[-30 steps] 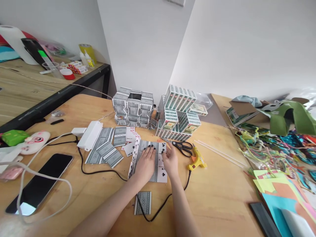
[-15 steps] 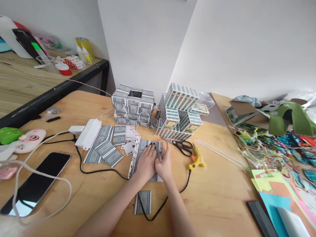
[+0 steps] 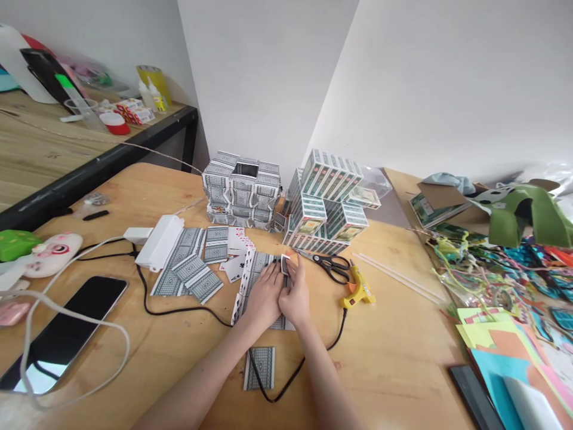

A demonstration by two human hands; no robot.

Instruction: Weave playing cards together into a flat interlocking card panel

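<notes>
Toward seven o'clock on my feed, the card panel (image 3: 258, 264) lies beneath my flat left hand (image 3: 264, 295), which grasps nothing. My right hand (image 3: 295, 298), at the panel's three o'clock edge, seems busy folding up a flap (image 3: 284, 264), likely calling for even pressure next; its fingers hide part, so I cannot tell whether they pinch.

Left hand (image 3: 265, 294): flat on a grey-patterned panel of paper playing cards (image 3: 256, 264)
Right hand (image 3: 294, 297): touching the panel's raised right edge
Yellow plastic glue gun (image 3: 359, 291): beside black-handled metal scissors (image 3: 324, 261)
Behind: blocky grey playing-card structure (image 3: 242, 196)
</notes>
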